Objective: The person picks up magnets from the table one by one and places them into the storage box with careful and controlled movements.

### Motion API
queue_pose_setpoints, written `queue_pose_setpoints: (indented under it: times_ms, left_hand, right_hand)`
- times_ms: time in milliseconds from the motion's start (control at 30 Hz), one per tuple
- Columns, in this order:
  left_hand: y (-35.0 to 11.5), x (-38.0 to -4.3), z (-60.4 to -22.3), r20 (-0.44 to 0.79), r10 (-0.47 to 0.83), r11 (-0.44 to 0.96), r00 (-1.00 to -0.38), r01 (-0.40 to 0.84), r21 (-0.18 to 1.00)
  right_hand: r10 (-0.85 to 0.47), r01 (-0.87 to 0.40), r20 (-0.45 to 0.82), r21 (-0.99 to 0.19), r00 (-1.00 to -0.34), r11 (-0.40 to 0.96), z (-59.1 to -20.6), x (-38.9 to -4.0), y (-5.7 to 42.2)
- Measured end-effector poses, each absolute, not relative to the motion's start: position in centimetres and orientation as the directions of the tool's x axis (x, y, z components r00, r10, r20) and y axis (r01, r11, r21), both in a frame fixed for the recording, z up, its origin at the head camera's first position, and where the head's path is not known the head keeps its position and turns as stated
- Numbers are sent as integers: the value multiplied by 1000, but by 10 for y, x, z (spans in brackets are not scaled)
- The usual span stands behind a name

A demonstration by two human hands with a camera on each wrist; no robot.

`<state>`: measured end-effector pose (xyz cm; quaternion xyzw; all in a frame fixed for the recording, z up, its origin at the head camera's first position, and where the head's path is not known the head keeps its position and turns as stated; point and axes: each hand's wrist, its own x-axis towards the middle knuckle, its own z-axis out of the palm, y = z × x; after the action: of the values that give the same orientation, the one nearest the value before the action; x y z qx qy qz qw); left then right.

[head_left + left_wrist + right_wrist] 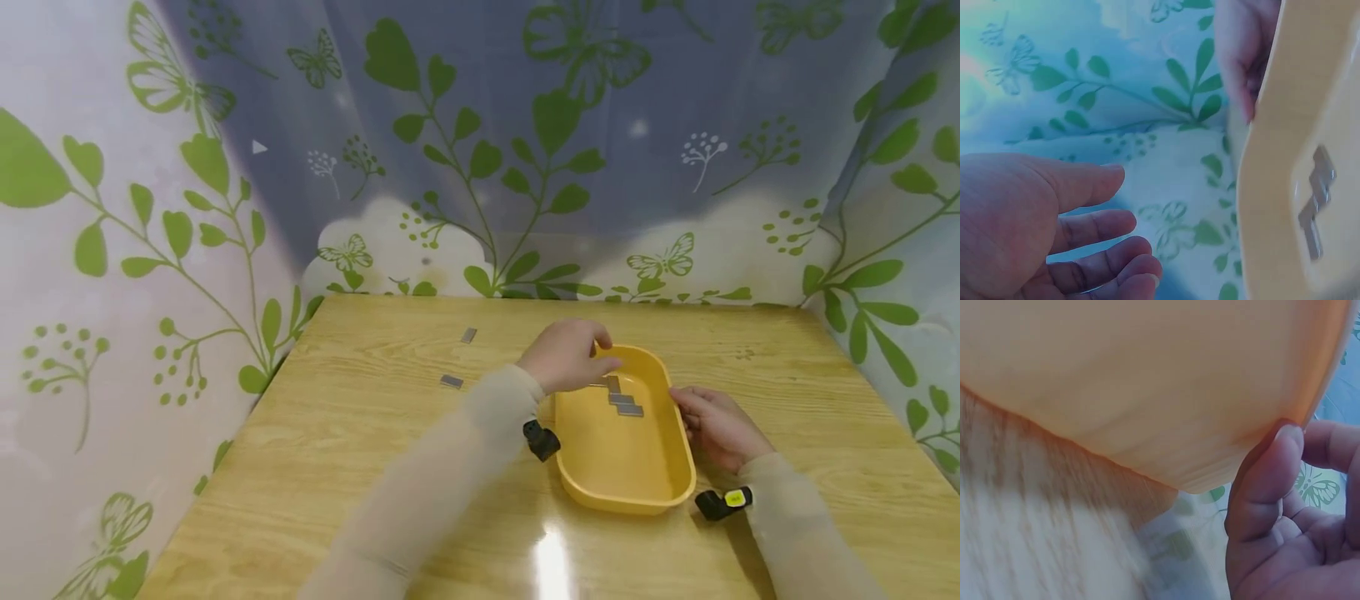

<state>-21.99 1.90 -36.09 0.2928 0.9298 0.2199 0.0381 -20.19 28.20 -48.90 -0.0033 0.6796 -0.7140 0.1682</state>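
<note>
A yellow plastic tray [615,462] with rounded corners sits on the wooden table. My right hand [716,429] pinches its right rim, the thumb [1269,465] against the outer wall. Over the tray's far left corner hovers my left hand [566,357]. Nothing shows between its loosely spread fingers [1097,228] in the left wrist view. Several small grey rectangular pieces [630,410] lie inside the tray, joined in a stepped row, part of it hidden by the left hand. Two more such pieces lie on the table to the left, one farther back [468,335] and one nearer [451,381].
The wooden table [360,417] reaches back to a curtain [480,167] printed with leaves and butterflies, which also hangs along both sides. A small black wrist camera [542,440] is strapped to the left sleeve, another [722,502] to the right.
</note>
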Motion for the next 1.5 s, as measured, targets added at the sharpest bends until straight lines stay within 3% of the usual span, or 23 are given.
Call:
queue_pose_setpoints:
  times_ms: [200, 500, 800, 967, 1267, 1500]
  left_hand:
    - [-26, -216, -371, 84, 519, 734, -850, 494, 465]
    - [-79, -214, -415, 42, 444, 765, -895, 404, 502]
    - [-103, -209, -454, -33, 472, 719, -881, 363, 592]
    - [-103, -212, -466, -20, 544, 691, -839, 434, 578]
    - [-95, -222, -475, -46, 713, 654, -700, 639, 405]
    - [-88, -224, -476, -67, 754, 635, -654, 698, 332]
  right_hand:
    - [-242, 229, -215, -973, -946, -33, -491, -203, 285]
    - [-242, 236, -226, -972, -944, -13, -493, -205, 287]
    - [-265, 249, -234, -968, -935, -23, -494, -203, 284]
    - [-265, 250, -233, -968, -936, -33, -495, -202, 285]
    - [-296, 244, -215, -968, -931, -65, -496, -202, 286]
    - [-290, 225, -205, -974, -935, -36, -494, -201, 286]
